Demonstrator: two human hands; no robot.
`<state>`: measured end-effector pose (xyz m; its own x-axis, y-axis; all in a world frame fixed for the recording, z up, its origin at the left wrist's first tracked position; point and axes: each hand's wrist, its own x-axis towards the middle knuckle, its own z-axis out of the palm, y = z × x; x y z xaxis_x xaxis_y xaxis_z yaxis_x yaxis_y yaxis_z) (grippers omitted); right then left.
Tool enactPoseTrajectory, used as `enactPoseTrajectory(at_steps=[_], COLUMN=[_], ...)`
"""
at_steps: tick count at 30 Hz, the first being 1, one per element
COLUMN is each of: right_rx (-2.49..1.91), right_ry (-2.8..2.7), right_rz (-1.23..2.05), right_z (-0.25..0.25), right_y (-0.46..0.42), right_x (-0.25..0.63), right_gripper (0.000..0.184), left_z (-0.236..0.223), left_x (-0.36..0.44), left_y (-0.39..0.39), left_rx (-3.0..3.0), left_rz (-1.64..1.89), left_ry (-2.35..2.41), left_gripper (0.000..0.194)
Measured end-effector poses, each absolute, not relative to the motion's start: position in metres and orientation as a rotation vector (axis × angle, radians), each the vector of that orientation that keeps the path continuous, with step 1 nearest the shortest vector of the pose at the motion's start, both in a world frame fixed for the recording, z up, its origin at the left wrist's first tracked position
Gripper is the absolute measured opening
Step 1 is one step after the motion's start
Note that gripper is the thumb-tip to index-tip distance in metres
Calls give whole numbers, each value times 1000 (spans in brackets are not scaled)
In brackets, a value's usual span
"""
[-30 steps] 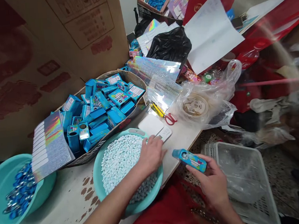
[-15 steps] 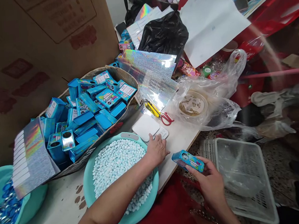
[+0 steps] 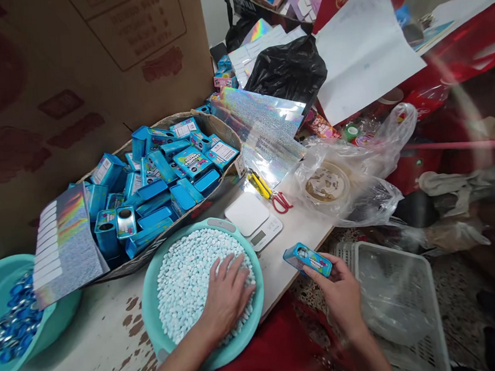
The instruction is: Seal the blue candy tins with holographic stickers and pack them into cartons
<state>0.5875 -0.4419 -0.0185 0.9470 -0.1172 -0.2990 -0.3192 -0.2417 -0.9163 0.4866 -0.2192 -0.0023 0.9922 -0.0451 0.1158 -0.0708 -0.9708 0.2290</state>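
Observation:
My left hand [image 3: 227, 294] rests on the pale blue candies [image 3: 190, 276], its fingers spread over them. They fill a turquoise basin [image 3: 149, 313] in front of me. My right hand [image 3: 338, 284] grips a small blue candy box [image 3: 308, 259] beyond the table edge, tilted, with a round opening in its face. Pale pieces seem to show in that opening. A white kitchen scale [image 3: 250, 215] with a small grey display sits just behind the basin, with nothing on its plate.
A cardboard box [image 3: 239, 166] full of blue candy boxes stands behind the basin. Red-handled scissors [image 3: 281, 202] lie by a yellow cutter [image 3: 259, 183]. At left, another turquoise basin [image 3: 70, 305] holds blue lids. A plastic-wrapped tub [image 3: 326, 182] sits right, above a white crate [image 3: 429, 285].
My left hand has moved from the scale onto the candies in the basin, uncovering the scale's display. My right hand still holds the candy box. The view has shifted slightly.

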Motion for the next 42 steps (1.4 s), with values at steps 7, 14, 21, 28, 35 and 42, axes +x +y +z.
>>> enactPoseTrajectory(at_steps=[7, 14, 21, 28, 35, 42], right_rx=[-1823, -1825, -1749, -1735, -1744, -1787], right_ry=[64, -339, -579, -627, -384, 91], right_rz=[75, 59, 314, 442, 410, 413], right_z=[-15, -15, -34, -58, -43, -59], right_y=[-416, -372, -332, -316, -346, -399], right_x=[633, 690, 711, 714, 703, 634], right_gripper=[44, 43, 41, 41, 63, 48], left_z=[-30, -40, -39, -40, -38, -41], left_x=[369, 364, 363, 364, 367, 368], left_y=[-209, -214, -216, -218, -218, -220], left_rx=[2894, 2889, 2889, 2935, 2929, 2938], left_rz=[237, 252, 251, 276, 280, 276], left_ry=[139, 279, 340, 350, 362, 385], left_gripper=[44, 56, 49, 44, 43, 44])
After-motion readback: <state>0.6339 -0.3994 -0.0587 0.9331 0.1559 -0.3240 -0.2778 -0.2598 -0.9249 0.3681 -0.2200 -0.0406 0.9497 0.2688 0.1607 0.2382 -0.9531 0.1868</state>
